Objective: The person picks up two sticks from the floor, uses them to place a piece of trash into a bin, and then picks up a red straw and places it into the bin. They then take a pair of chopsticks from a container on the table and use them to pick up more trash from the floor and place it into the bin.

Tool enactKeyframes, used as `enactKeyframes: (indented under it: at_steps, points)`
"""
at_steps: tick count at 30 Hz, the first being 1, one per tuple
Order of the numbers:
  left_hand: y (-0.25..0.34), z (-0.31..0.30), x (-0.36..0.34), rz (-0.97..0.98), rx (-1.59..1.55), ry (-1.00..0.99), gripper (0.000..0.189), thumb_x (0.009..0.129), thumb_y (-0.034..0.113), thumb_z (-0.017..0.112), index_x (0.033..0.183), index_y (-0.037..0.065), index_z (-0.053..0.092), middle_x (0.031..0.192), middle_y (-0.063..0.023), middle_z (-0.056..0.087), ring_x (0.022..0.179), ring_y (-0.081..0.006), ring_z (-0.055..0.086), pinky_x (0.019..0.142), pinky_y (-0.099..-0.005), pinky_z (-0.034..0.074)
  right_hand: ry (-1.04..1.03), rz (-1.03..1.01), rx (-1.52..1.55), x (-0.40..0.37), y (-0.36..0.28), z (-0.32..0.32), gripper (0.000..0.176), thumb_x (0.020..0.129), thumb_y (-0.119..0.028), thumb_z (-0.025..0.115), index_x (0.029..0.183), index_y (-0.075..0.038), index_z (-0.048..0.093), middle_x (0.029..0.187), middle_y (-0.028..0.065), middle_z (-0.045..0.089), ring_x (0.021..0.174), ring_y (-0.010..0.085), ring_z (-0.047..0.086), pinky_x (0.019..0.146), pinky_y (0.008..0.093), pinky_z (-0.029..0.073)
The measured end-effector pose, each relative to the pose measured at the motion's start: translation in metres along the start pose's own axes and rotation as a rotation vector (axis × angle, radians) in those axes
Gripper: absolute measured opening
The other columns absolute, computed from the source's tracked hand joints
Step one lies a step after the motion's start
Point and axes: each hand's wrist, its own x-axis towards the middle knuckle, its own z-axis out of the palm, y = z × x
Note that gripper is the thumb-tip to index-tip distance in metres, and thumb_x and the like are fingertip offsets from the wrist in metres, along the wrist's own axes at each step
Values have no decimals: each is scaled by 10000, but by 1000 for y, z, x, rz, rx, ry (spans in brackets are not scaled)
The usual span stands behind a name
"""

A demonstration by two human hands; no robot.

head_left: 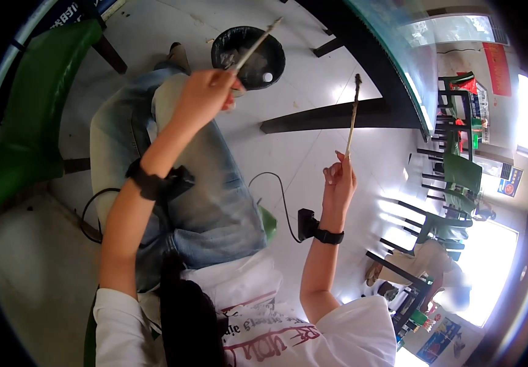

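My left hand is closed on a thin pale stick, which slants up and to the right across a black lined bin. Crumpled material and a small white item lie in the bin. To the right, my right hand pinches the lower end of another thin stick, held nearly upright with a dark, rough upper tip. The two sticks are apart. Each wrist wears a black strap with a small device.
A dark table leg extends under a glass-topped table at upper right. My jeans-covered legs are left of centre. A green chair stands at far left. Cables hang by both wrists. Chairs and a seated person are at right.
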Motion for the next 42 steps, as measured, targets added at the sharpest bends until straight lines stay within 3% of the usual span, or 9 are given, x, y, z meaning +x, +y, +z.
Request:
enactKeyframes:
  at_steps: [7, 11, 19, 24, 27, 29, 33, 37, 42]
  points:
    - [17, 58, 75, 93, -323, 82, 320, 904, 230, 421, 740, -21, 532, 513, -37, 476, 450, -109, 457, 469, -237, 401, 64, -150, 336, 59, -1, 75, 234, 910, -180, 431, 893, 21, 548, 628, 39, 490, 536, 99, 395, 519, 222, 337]
    - [27, 61, 97, 257, -284, 114, 316, 913, 228, 408, 732, -8, 516, 524, -35, 478, 458, -110, 470, 468, -240, 404, 45, -403, 29, 92, 3, 107, 220, 905, -138, 392, 805, 20, 507, 607, 41, 491, 527, 88, 421, 495, 215, 354]
    - [9, 71, 81, 429, 371, -18, 299, 906, 213, 414, 694, 16, 491, 487, -46, 489, 399, -139, 492, 415, -265, 384, -35, -465, -469, 93, 23, 126, 202, 869, -80, 418, 728, 13, 529, 486, 37, 473, 413, 87, 452, 401, 224, 352]
    - [-17, 92, 58, 251, 287, -51, 315, 901, 216, 408, 671, 16, 487, 498, -46, 500, 393, -130, 479, 408, -243, 382, -130, -537, -789, 76, 42, 111, 123, 806, -17, 446, 745, 7, 550, 504, 74, 519, 431, 127, 502, 444, 237, 400]
    - [-42, 112, 36, -171, -254, -87, 293, 894, 196, 413, 672, 25, 496, 519, -30, 488, 410, -105, 453, 405, -231, 373, -173, -491, -872, 57, 39, 103, 69, 779, -46, 496, 741, -9, 539, 545, 125, 531, 452, 186, 512, 448, 277, 398]
    - [-44, 137, 15, -261, -469, 85, 259, 882, 171, 414, 678, 31, 492, 539, -14, 465, 436, -82, 434, 402, -223, 360, -202, -552, -932, 51, 51, 88, 63, 766, -69, 525, 740, -12, 535, 561, 130, 531, 469, 191, 510, 452, 292, 393]
    - [-59, 189, -11, -340, -670, 461, 195, 851, 110, 393, 700, 35, 492, 531, -3, 447, 441, -68, 420, 404, -212, 329, -186, -258, -949, 49, 59, 52, 134, 792, -124, 524, 743, 1, 524, 555, 145, 464, 483, 158, 350, 453, 298, 368]
    - [-68, 217, -14, -556, -591, 757, 248, 864, 161, 359, 701, 26, 489, 670, -89, 526, 623, -188, 504, 586, -300, 406, -202, -164, -1166, 55, 53, 28, 168, 812, -127, 507, 718, 12, 505, 560, 162, 465, 485, 208, 314, 429, 312, 341]
    - [-139, 242, 9, -726, -127, 831, 196, 805, 151, 478, 774, -10, 585, 798, -158, 608, 763, -305, 591, 642, -369, 462, -484, -266, -1690, 95, 96, 6, 256, 868, -207, 446, 674, -59, 522, 635, 91, 536, 566, 269, 549, 462, 361, 424]
